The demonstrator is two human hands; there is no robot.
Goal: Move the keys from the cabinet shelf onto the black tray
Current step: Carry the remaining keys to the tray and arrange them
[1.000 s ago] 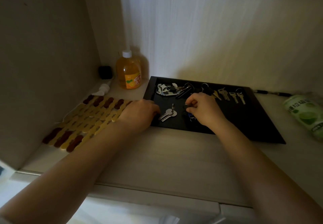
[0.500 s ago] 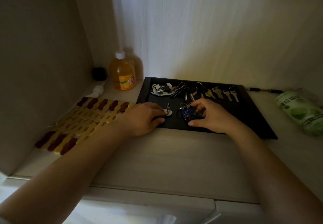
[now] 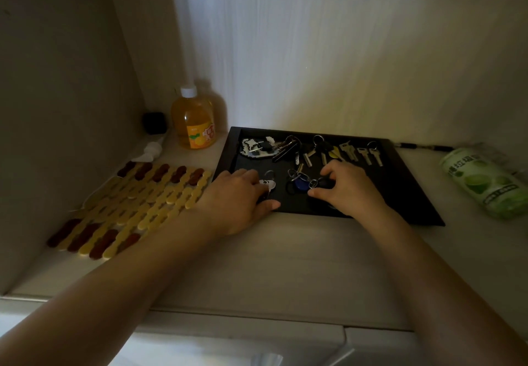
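A black tray (image 3: 411, 188) lies on the cabinet shelf against the back wall. Along its far side lie several keys (image 3: 347, 151) and key bunches (image 3: 285, 147), one with a black-and-white pixel charm (image 3: 250, 147). My left hand (image 3: 237, 194) rests over the tray's front left edge, its fingertips and thumb pinching a pair of silver keys (image 3: 269, 184) on a ring. My right hand (image 3: 350, 188) is on the tray's front middle, thumb and fingers curled round the dark end of a bunch with a blue fob (image 3: 300, 184).
A yellow and brown beaded mat (image 3: 137, 202) covers the shelf's left part. An orange liquid bottle (image 3: 194, 121), a black block (image 3: 155, 122) and a white pump head (image 3: 150, 150) stand in the back left corner. A green can (image 3: 483, 185) lies at the right.
My left hand has slid onto the tray and taken hold of the silver keys. My right hand has drawn the blue-fob bunch out toward the tray's front.
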